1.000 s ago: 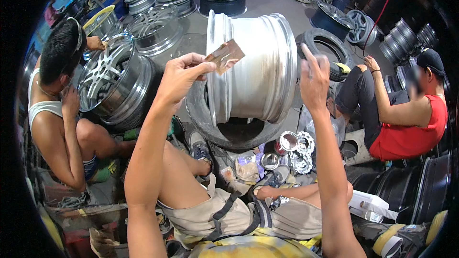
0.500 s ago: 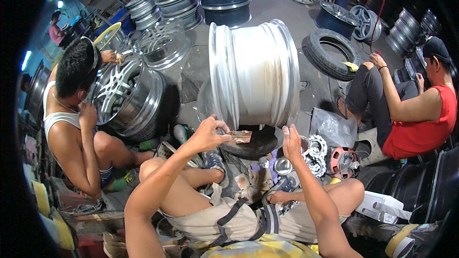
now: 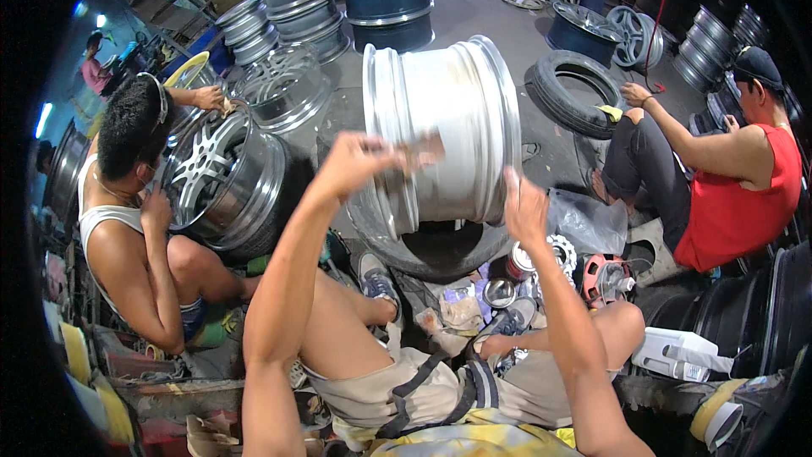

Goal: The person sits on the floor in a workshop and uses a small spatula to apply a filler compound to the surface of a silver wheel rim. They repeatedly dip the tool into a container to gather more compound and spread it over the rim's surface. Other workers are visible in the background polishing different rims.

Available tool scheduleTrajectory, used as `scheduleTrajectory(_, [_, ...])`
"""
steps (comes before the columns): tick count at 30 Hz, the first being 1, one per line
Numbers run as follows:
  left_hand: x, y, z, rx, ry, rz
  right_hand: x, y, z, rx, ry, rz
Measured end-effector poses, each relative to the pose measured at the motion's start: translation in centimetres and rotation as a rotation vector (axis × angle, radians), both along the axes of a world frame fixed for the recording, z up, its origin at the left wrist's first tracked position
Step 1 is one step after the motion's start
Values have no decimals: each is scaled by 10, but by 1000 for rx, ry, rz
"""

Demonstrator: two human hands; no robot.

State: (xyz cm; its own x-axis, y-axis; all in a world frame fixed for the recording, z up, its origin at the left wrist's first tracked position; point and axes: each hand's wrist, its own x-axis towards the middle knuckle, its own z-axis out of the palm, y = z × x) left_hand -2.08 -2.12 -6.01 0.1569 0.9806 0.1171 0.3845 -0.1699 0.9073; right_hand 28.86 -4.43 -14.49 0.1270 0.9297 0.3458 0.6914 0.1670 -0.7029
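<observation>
In front of me a silver wheel rim [image 3: 457, 118] rests on its side on a black tyre [image 3: 372, 235]. My left hand [image 3: 359, 161] is raised before the rim's left half, its fingers pinching a small flat brown rectangular piece [image 3: 425, 151]. That piece is blurred, and whether it touches the metal I cannot tell. My right hand [image 3: 526, 207] is closed on the rim's lower right edge, fingers partly hidden. Beyond my right wrist stands an open can [image 3: 519, 262]. A metal cup [image 3: 499, 292] sits on the floor between my feet and the tyre.
On the left, a person in a white top [image 3: 118, 211] works at a spoked wheel [image 3: 211, 161]. A person in red [image 3: 744, 203] sits at right, near another tyre [image 3: 578, 89]. Stacked rims [image 3: 296, 8] stand behind. A plastic bag [image 3: 588, 222] and red round device [image 3: 605, 275] lie at right.
My left hand has risen with the brown piece from below the rim to its front. My right hand has moved up and closed on the rim's edge.
</observation>
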Motion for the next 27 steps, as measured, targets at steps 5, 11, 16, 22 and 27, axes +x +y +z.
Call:
scheduleTrajectory(5, [-6, 56, 41, -266, -594, 234, 0, 79, 59, 21, -164, 2])
scheduleTrajectory(11, [-28, 38, 24, -281, -842, 25, 1, 72, 45, -38, -219, -1])
scheduleTrajectory(16, [-34, 4, 25, -298, -682, -46, 1, 48, 42, 12, -97, 0])
scheduleTrajectory(22, [-49, -26, 6, -370, -215, -142, 14, 0, -39, -9, 19, 41])
scheduleTrajectory(27, [-56, -40, -6, -352, -86, -177, 8, -33, -104, 77, 90, 22])
